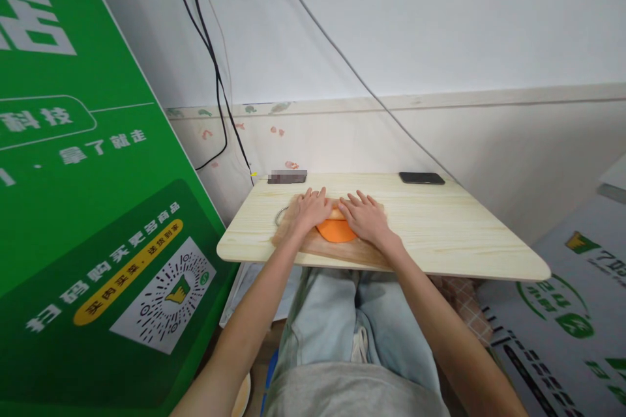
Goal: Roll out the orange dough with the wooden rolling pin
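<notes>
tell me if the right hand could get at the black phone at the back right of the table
Probably yes: the right hand is on the same side of the orange piece as the black phone, and I see nothing standing on the table between hand and phone.

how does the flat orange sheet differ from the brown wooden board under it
Colour: the flat orange sheet is bright orange, the brown wooden board a muted brown. Size: the board is larger, reaching past the sheet on both sides. Outline: the sheet's near edge curves, while the board's near edge runs nearly straight. Both lie flat and are partly covered.
</notes>
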Demonstrator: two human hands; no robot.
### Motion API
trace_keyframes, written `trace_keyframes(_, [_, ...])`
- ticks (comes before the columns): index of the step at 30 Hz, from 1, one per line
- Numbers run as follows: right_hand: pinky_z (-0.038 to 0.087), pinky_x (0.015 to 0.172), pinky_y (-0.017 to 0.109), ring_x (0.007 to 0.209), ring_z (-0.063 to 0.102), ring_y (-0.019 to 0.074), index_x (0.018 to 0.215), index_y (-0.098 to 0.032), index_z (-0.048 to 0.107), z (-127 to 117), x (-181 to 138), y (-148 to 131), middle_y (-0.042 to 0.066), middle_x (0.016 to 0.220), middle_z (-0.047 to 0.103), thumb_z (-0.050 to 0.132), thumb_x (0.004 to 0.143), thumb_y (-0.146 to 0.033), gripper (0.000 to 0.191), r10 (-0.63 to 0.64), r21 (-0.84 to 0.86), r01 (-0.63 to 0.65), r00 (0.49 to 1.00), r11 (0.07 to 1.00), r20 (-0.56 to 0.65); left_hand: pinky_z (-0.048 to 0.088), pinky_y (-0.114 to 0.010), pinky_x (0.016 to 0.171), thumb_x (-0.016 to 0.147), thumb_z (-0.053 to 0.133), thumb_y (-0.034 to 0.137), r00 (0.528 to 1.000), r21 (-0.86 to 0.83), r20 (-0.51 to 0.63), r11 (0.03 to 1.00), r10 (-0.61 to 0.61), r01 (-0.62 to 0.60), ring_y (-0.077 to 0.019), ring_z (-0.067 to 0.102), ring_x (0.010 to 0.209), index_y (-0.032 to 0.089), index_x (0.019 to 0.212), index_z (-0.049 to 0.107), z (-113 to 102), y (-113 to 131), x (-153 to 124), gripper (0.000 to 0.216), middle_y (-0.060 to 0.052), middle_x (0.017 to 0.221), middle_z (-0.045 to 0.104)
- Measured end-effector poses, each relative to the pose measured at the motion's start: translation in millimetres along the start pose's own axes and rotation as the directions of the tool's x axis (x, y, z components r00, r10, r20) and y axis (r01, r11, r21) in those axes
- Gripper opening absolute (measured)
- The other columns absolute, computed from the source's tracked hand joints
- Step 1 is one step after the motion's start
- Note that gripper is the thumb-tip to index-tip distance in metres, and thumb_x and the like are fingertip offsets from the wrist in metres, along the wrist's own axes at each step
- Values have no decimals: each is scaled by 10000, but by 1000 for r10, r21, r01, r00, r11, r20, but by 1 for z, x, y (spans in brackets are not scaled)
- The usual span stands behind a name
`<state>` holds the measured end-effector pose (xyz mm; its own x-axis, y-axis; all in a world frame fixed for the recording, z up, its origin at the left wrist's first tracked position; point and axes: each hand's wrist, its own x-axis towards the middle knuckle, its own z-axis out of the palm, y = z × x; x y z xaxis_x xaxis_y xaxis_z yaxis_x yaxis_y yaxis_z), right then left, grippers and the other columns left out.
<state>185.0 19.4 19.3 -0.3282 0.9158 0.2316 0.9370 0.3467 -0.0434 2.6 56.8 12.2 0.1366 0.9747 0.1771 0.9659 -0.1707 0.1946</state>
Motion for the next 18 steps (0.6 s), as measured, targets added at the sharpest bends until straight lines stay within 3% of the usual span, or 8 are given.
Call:
trace_keyframes(3, [317, 1346, 534, 1667, 406, 315, 1635, -229, 610, 0, 13, 5, 112, 1720, 566, 262, 1212, -471, 599, 8, -10, -8, 999, 1000, 31, 354, -573, 1345, 1113, 394, 360, 999, -28, 0, 999, -39, 39, -340, 460, 1641, 158, 1676, 511, -4, 0, 13, 610, -187, 1705, 565])
trace_keyframes(8, [337, 1329, 532, 1664, 407, 311, 1605, -292, 638, -9, 28, 14, 84, 1727, 563, 252, 1210, -482, 584, -2, -3, 2, 991, 1000, 132, 389, -553, 1319, 1103, 387, 322, 1000, -44, 24, 999, -3, 4, -338, 518, 1590, 169, 1584, 597, -9, -2, 23, 546, -197, 1650, 615])
trace_keyframes(11, [344, 1311, 577, 1665, 397, 349, 1543, -256, 698, -12, 33, 20, 121, 1712, 574, 251, 1197, -444, 596, 103, -33, -99, 979, 995, 176, 341, -605, 1338, 1093, 384, 299, 999, -27, 33, 1000, 9, -8, -351, 448, 1634, 159, 1553, 613, -11, -3, 23, 533, -203, 1657, 602])
trace_keyframes(14, [360, 1292, 573, 1642, 425, 357, 1522, -200, 711, -10, 25, 23, 161, 1684, 594, 292, 1173, -390, 577, 183, -81, -174, 975, 981, 127, 328, -626, 1339, 1089, 383, 297, 1000, -7, 24, 1000, 4, -4, -366, 426, 1642, 136, 1555, 611, -12, 0, 17, 544, -220, 1649, 603])
trace_keyframes(18, [399, 1271, 476, 1604, 475, 331, 1533, -149, 691, -2, -7, 17, 166, 1581, 685, 257, 1170, -327, 593, 145, -87, -146, 989, 985, -17, 417, -587, 1286, 1111, 379, 359, 999, 2, 24, 1000, -29, 29, -374, 532, 1550, 150, 1485, 677, -11, 7, -4, 522, -212, 1547, 687])
